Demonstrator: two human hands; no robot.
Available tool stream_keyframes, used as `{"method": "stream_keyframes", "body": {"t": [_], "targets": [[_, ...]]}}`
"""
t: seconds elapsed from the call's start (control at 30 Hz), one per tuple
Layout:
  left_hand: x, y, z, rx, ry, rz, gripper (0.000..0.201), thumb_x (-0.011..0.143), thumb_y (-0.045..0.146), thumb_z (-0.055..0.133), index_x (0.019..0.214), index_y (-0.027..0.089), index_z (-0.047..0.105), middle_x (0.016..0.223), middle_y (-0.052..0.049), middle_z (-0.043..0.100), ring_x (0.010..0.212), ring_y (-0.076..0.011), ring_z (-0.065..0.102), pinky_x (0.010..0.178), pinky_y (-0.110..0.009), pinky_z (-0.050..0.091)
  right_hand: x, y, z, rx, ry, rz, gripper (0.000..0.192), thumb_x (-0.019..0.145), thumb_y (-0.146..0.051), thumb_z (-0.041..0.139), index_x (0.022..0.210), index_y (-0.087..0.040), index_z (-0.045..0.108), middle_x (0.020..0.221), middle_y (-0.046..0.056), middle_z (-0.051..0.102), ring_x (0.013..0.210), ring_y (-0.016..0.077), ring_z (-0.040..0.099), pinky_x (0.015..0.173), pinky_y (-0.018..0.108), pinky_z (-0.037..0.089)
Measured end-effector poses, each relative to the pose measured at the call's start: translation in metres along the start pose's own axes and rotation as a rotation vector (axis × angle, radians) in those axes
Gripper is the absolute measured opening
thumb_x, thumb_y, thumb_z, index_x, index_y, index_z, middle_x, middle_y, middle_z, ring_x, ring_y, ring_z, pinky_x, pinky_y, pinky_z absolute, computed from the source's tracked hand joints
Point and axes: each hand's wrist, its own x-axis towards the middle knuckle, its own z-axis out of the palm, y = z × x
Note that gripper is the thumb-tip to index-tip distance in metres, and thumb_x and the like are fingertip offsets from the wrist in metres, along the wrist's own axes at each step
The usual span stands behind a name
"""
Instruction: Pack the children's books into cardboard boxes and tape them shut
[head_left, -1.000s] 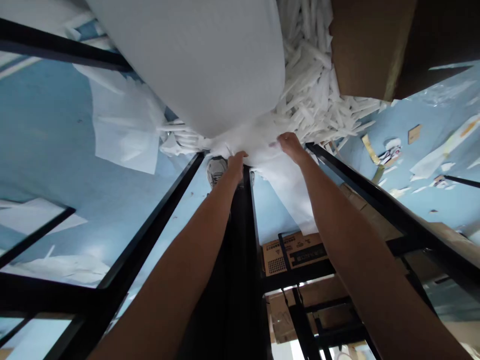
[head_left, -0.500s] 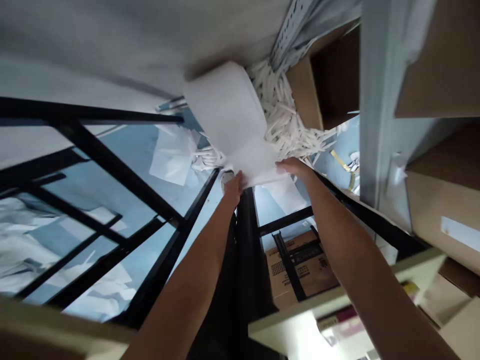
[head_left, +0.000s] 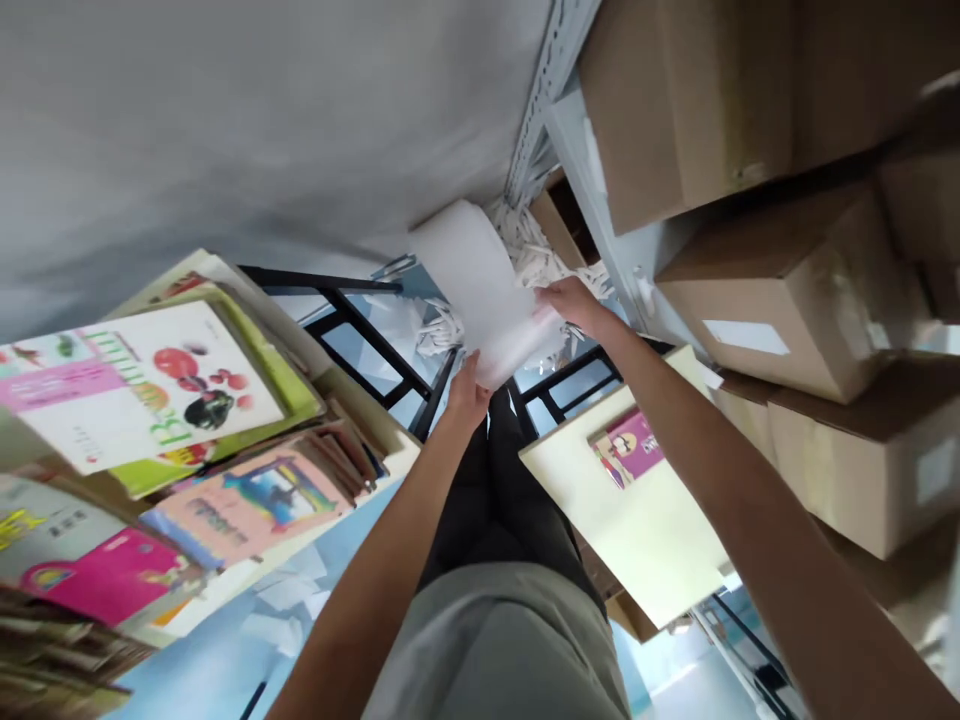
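A roll of white packing wrap (head_left: 461, 255) lies ahead of me by the wall, its loose sheet drawn toward me. Whether it is foam or bubble wrap I cannot tell. My left hand (head_left: 468, 394) is closed on the sheet's near left edge. At the right edge, my right hand (head_left: 571, 303) pinches the same sheet, a little farther away. White shredded strips (head_left: 525, 240) are heaped beside and behind the roll.
Left of me, a table bears stacked booklets (head_left: 180, 380). At right stands a pale tabletop (head_left: 630, 510) with a purple card box (head_left: 628, 447). Cardboard boxes (head_left: 780, 290) fill the metal rack (head_left: 581, 140). Black metal frames (head_left: 367, 335) border the narrow gap.
My view has pulled back, bringing the booklets and tabletop into sight. The sheet stays in both hands; its right corner is now lifted farther right, and the sheet slants.
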Motion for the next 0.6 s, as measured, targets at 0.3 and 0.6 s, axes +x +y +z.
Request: {"method": "stream_keyframes", "body": {"t": [0.3,0.6], "targets": [[-0.171,0.037,-0.002,-0.004,-0.266,0.065,0.022,0.109,0.028,0.067,0.125,0.018,0.079,0.108,-0.007,0.089,0.103,-0.0228,0.088,0.095,-0.030,0.072,-0.173,-0.093,-0.058,0.177,-0.002,-0.006,0.042,0.112,-0.033,0.079,0.075,-0.022,0.063,0.064,-0.002,0.060,0.060,0.0129,0.055,0.063,0.024,0.050],[-0.308,0.016,-0.011,0.292,-0.504,0.026,0.053,0.102,0.065,0.073,0.127,0.019,0.082,0.119,-0.014,0.088,0.141,-0.0421,0.077,0.108,-0.046,0.070,-0.298,-0.079,-0.135,0.203,0.063,-0.135,0.060,0.098,-0.088,0.076,0.099,-0.028,0.073,0.070,0.001,0.065,0.081,0.0242,0.075,0.072,0.033,0.061]]}}
